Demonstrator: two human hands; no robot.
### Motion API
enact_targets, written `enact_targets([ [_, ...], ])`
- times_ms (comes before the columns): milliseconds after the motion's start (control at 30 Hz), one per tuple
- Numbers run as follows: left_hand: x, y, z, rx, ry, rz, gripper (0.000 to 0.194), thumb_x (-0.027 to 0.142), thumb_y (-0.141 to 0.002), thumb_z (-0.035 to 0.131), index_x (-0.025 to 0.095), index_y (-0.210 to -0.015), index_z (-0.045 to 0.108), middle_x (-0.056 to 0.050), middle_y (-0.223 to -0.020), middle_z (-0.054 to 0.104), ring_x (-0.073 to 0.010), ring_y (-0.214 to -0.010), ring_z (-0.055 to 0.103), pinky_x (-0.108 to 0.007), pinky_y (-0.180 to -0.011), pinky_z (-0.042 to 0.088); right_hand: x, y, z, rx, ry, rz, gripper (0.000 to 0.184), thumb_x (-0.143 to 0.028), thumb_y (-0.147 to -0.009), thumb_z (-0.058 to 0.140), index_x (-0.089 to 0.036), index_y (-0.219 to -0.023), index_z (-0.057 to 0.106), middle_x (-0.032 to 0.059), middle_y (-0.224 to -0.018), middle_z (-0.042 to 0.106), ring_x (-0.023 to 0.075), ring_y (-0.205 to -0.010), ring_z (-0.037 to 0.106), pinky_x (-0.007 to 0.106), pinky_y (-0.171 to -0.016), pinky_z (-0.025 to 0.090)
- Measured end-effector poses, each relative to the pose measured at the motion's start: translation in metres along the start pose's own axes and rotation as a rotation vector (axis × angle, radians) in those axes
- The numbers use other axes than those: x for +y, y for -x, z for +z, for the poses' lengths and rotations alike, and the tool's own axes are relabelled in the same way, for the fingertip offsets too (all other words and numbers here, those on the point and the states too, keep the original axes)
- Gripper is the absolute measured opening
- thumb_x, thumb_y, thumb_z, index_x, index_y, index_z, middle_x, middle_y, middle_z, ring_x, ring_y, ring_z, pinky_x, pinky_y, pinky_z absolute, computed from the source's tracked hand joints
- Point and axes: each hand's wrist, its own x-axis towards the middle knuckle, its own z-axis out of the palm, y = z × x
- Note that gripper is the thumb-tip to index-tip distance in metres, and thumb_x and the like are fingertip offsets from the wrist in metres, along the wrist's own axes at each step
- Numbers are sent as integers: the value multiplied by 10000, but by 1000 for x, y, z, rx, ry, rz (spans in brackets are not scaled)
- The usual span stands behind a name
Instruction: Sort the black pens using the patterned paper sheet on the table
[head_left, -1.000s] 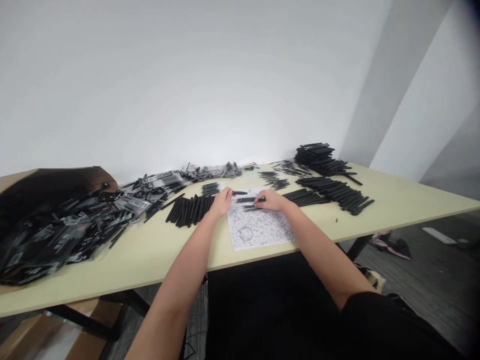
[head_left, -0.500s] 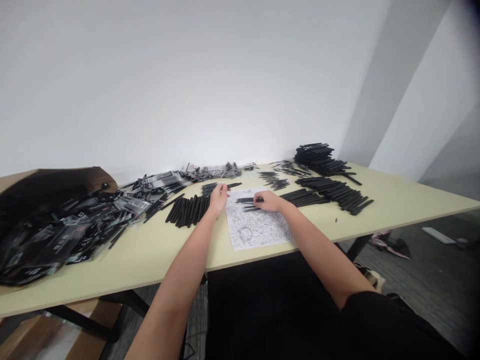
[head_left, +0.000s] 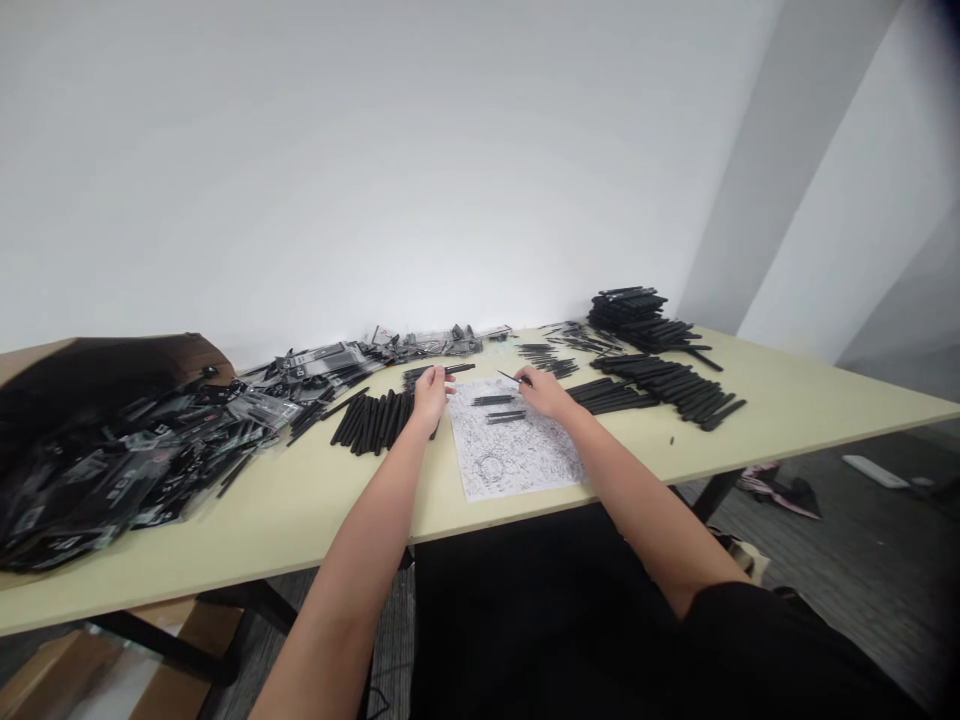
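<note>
My left hand (head_left: 431, 398) is closed over the paper's left edge, and a thin black pen (head_left: 463, 369) sticks out to the right from its fingers. My right hand (head_left: 541, 391) pinches another slim black pen (head_left: 509, 377), its pointed end facing left above the paper. Beneath lies a white sheet of paper (head_left: 487, 480), densely covered in scribbles. Several thin dark sticks (head_left: 495, 400) rest on the sheet in two small groups, left of my right hand. A row of thick black tubes (head_left: 371, 422) lies just left of my left hand.
Black-and-clear plastic packets (head_left: 217, 430) spill from a cardboard box (head_left: 214, 355) at the left. Black tubes (head_left: 690, 385) are spread at the right, with a taller stack (head_left: 630, 310) behind. More thin sticks (head_left: 547, 358) lie farther back. The pale table (head_left: 810, 410) meets a white wall.
My right hand has risen slightly off the groups of sticks on the paper, and a slim pen now shows in its fingers. My left hand has shifted slightly left.
</note>
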Motion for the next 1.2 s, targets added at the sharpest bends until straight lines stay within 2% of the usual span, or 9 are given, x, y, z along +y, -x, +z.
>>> enact_targets([
  [167, 2, 1, 0, 4, 25, -18, 276, 392, -960, 380, 171, -895, 532, -54, -917, 667, -69, -567, 592, -170, -486, 396, 1, 1, -1, 47, 0, 26, 312, -186, -855, 426, -193, -1138, 559, 57, -786, 653, 216, -748, 588, 275, -681, 418],
  [400, 3, 3, 1, 8, 58, -31, 255, 366, -959, 387, 167, -893, 532, -51, -907, 662, -59, -539, 567, -168, -471, 375, -3, 4, -5, 72, 0, 44, 344, -368, -961, 330, -227, -1211, 520, 68, -774, 646, 253, -750, 598, 305, -689, 415],
  [567, 5, 4, 0, 13, 76, -33, 243, 354, -956, 405, 162, -891, 540, -49, -887, 662, -59, -529, 561, -167, -468, 376, -4, 5, -4, 70, 15, 61, 339, -319, -946, 359, -228, -1240, 503, 85, -822, 654, 247, -744, 590, 297, -678, 401],
  [700, 6, 4, 1, 17, 89, -37, 235, 337, -961, 409, 159, -874, 536, -43, -864, 654, -53, -514, 552, -159, -452, 368, -4, 5, -5, 72, 21, 81, 388, -292, -917, 385, -216, -1291, 451, 53, -723, 610, 240, -658, 555, 300, -645, 393],
  [800, 6, 4, 1, 25, 96, -40, 237, 334, -963, 410, 163, -850, 530, -35, -849, 646, -52, -504, 547, -159, -446, 359, -4, 5, -6, 65, 24, 93, 373, -276, -894, 394, -217, -1254, 473, 25, -672, 565, 230, -629, 532, 298, -645, 391],
  [1200, 6, 5, 2, 31, 110, -46, 215, 312, -965, 408, 166, -869, 532, -23, -828, 641, -56, -495, 545, -166, -449, 352, -2, 2, -3, 53, 40, 125, 366, -249, -879, 389, -181, -1231, 464, 68, -761, 596, 246, -737, 558, 308, -702, 410],
])
